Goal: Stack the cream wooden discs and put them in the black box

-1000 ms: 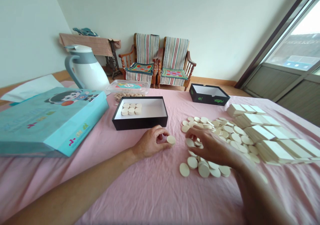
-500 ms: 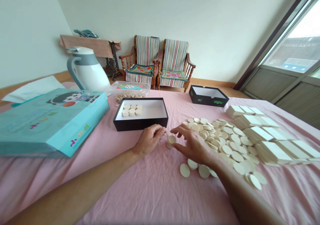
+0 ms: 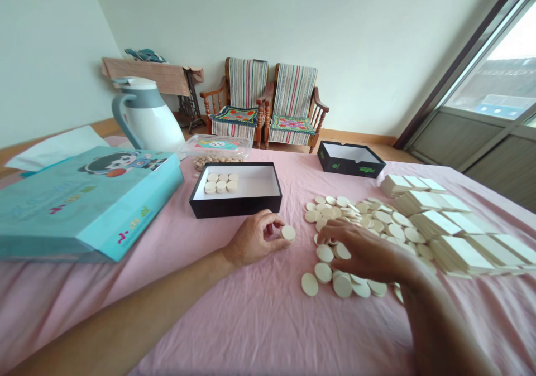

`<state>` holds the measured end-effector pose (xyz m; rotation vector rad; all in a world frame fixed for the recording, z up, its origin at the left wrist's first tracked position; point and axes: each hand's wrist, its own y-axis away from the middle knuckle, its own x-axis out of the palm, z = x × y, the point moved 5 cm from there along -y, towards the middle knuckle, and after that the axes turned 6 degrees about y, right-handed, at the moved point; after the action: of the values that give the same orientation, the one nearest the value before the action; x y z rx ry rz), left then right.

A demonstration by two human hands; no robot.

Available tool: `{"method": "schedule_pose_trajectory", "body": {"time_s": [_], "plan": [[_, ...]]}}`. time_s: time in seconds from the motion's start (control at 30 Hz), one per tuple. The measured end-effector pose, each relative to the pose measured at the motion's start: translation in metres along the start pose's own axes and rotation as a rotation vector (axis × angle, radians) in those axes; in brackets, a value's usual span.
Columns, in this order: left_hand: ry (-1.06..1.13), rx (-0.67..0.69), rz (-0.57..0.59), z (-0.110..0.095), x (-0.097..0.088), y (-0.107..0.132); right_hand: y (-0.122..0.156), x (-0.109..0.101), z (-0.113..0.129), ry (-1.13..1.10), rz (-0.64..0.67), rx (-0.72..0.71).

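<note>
My left hand has its thumb and fingers around the side of a small stack of round pale wooden discs standing on the cloth. How many discs are in it cannot be made out. My right hand hovers palm down over the loose pile of discs, thumb and fingers apart, with discs visible between and below them. Just beyond my left hand is a black open box with a white inside. Several short stacks of discs stand in rows in its left part.
Rows of stacked pale rectangular cards stand at the right. A second black box is at the back. On the left are a large turquoise box, a white-grey jug and a clear tub of small beads. Pink cloth covers the table.
My left hand has moved right and closed around the small stack. My right hand has left the stack and moved right over the disc pile. The black box and its discs look unchanged.
</note>
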<state>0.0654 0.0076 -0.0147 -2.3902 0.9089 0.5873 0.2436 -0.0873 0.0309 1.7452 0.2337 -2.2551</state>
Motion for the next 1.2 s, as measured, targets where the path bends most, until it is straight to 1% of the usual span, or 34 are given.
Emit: {"method": "schedule_pose_trajectory", "body": {"time_s": [0.1, 0.23, 0.3, 0.43, 0.5, 0.67, 0.73, 0.87, 1.0, 1.1, 1.2], "plan": [[-0.013, 0.0, 0.011, -0.001, 0.001, 0.0, -0.001, 0.002, 0.006, 0.043, 0.015, -0.004], [-0.017, 0.007, 0.015, -0.003, 0.001, -0.001, -0.006, 0.005, 0.006, 0.051, 0.016, -0.002], [-0.015, 0.01, 0.014, -0.003, 0.001, -0.001, -0.009, 0.002, 0.005, 0.02, -0.041, -0.003], [0.007, 0.004, 0.007, -0.003, 0.0, -0.001, -0.019, -0.003, 0.007, -0.1, -0.235, 0.046], [0.013, 0.003, 0.009, -0.001, 0.001, -0.001, -0.026, -0.002, 0.011, -0.164, -0.306, 0.064], [-0.003, 0.006, 0.029, 0.001, 0.002, 0.0, -0.039, 0.009, 0.018, -0.277, -0.391, 0.113], [-0.011, 0.008, 0.035, 0.001, 0.002, 0.0, -0.041, 0.012, 0.02, -0.28, -0.394, 0.112], [-0.02, 0.006, 0.047, 0.002, 0.003, 0.0, -0.042, 0.014, 0.023, -0.219, -0.393, 0.126], [-0.019, 0.006, 0.049, 0.003, 0.003, 0.001, -0.043, 0.015, 0.027, -0.176, -0.359, 0.134], [-0.02, 0.013, 0.018, 0.001, 0.002, 0.001, -0.042, 0.015, 0.024, -0.189, -0.34, 0.141], [-0.016, 0.029, -0.016, -0.005, -0.002, 0.001, -0.039, 0.014, 0.016, -0.246, -0.339, 0.161]]}}
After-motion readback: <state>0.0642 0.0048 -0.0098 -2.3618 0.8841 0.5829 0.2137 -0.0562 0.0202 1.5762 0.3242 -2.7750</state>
